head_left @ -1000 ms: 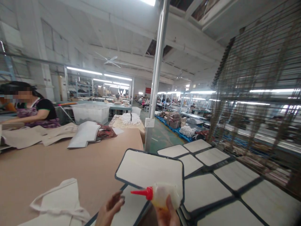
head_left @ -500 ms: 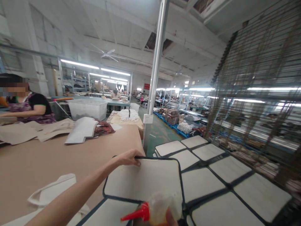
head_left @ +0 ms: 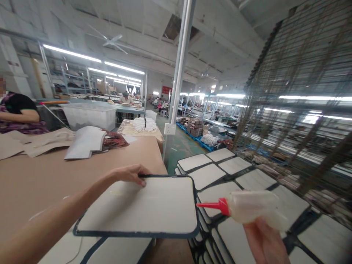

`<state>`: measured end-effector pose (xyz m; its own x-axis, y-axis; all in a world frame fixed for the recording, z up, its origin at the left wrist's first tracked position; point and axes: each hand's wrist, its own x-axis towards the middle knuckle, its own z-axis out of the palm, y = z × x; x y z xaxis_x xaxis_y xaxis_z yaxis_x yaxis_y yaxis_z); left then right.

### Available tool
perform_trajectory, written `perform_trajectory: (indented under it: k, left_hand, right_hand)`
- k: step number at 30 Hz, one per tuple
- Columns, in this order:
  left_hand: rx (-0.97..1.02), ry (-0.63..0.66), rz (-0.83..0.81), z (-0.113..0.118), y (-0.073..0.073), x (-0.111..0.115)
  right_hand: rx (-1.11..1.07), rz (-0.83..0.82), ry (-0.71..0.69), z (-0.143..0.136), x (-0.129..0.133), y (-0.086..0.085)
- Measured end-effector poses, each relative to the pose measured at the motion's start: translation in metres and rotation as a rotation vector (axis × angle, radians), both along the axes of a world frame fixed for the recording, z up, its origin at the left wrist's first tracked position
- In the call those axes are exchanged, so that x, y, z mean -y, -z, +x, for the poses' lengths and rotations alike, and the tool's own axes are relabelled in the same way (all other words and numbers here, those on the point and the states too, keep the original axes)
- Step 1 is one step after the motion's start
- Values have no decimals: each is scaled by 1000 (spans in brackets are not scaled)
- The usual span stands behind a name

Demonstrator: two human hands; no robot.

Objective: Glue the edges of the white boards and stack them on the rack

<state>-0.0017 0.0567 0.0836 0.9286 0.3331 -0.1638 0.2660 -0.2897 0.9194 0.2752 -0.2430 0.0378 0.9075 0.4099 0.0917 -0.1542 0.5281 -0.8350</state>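
My left hand [head_left: 134,173] grips the far edge of a cream panel with a dark border [head_left: 148,205], thumb on its face. The panel is held up, slightly tilted, above other panels of the same kind. In my right hand [head_left: 265,236] is a translucent squeeze bottle [head_left: 253,205] with a red pointed nozzle. Its tip is at the panel's right border; whether it touches I cannot tell. Below the held panel lies another dark-edged cream panel [head_left: 121,249].
Stacks of dark-bordered cream panels [head_left: 217,196] spread to the right. The brown table [head_left: 137,152] carries white sheets [head_left: 85,141] and beige pieces [head_left: 49,141]. A metal post [head_left: 176,84] stands ahead, a wire rack [head_left: 302,73] at right. A co-worker [head_left: 22,112] sits at far left.
The panel has been raised and moved left in my left hand. My right hand has brought the bottle up and to the right, its nozzle now at the panel's right edge. The view has shifted.
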Motion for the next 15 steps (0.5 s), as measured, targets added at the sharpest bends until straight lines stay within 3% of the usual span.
perform_trajectory:
  k: [3,6,10,15]
  left_hand:
    - [-34,142,-4,-6,-6,-1]
    - [-57,181,1,-12,-15,3]
    - [-43,190,16,-18,-24,10]
    - [-46,160,13,-21,-25,11]
  right_hand:
    - [111,27,-86,8,-6,-21]
    - [181,-3,-155,8,-8,-26]
    - [167,-45,-192,13,-4,-16]
    - [133,-55,-199,25,6,7]
